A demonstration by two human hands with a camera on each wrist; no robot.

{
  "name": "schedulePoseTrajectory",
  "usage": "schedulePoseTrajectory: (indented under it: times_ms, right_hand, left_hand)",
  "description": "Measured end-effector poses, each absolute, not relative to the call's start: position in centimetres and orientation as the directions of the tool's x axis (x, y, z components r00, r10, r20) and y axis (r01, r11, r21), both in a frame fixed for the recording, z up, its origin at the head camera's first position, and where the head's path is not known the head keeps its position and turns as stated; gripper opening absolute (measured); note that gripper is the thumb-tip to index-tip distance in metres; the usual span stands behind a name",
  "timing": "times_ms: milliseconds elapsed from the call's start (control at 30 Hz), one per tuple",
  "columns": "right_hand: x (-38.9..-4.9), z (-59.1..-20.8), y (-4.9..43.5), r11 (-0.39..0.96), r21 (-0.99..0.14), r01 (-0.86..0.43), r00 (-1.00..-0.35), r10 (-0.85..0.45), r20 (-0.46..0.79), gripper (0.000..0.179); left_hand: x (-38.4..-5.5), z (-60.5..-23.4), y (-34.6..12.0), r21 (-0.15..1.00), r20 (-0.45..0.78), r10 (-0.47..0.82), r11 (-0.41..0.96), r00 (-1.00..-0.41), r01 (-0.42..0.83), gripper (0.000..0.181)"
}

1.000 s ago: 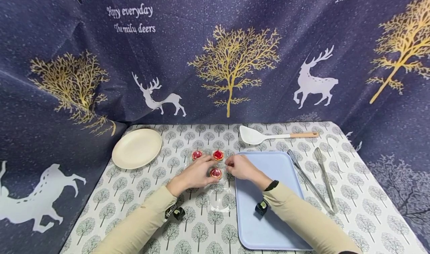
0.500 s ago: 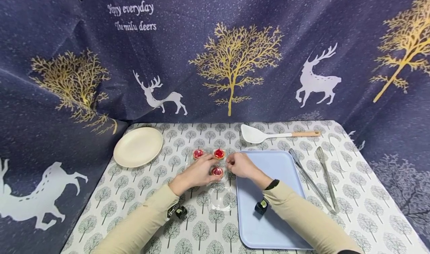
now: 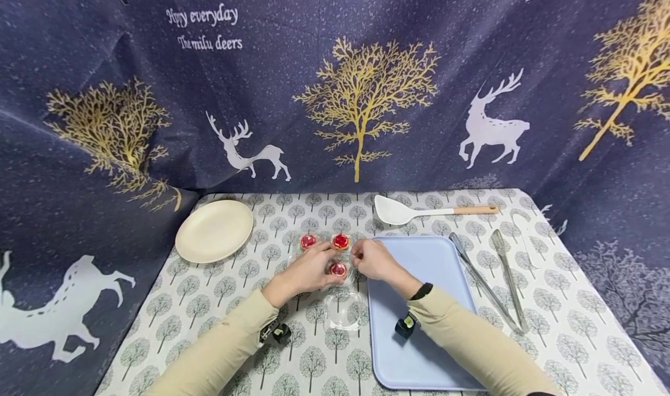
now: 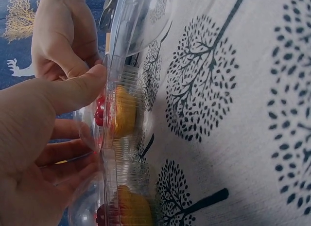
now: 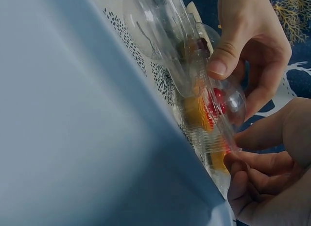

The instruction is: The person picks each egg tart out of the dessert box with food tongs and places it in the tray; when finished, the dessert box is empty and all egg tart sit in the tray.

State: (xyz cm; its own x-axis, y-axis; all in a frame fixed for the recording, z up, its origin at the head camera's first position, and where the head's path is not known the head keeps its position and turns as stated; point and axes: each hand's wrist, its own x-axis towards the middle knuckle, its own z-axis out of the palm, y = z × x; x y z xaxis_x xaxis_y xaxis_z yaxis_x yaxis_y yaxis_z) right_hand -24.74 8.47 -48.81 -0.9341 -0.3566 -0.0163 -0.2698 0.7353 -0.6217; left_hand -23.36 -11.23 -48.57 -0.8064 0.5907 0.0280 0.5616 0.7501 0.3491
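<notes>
A clear plastic clamshell box with domed compartments lies on the table left of the tray. Inside show small tarts with red tops: one at the back left, a second tart beside it and a third tart nearer me. My left hand grips the box, its thumb on the rim and its fingers around a dome. At the box's right edge, my right hand pinches the thin plastic rim between thumb and forefinger. In the left wrist view, a yellow tart shell shows through the ribbed base.
A pale blue tray lies under my right forearm. Metal tongs rest to its right. Behind are a white spatula with a wooden handle and, at back left, a cream plate. A translucent strip lies far right.
Both hands keep their places on the box, with only slight finger movement in the right hand. The head view shifts a little; the tarts, tray and utensils stay put.
</notes>
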Motion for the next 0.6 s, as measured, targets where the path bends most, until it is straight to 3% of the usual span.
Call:
schedulePoseTrajectory:
  times_ms: [600]
  right_hand:
    - [-24.58, -48.37, 8.16, 0.771, -0.573, -0.279, -0.938, -0.347, -0.01, 0.015]
  left_hand:
    - [-23.0, -48.36, -11.3, 0.352, -0.002, 0.569, 0.77, -0.823, 0.532, 0.069]
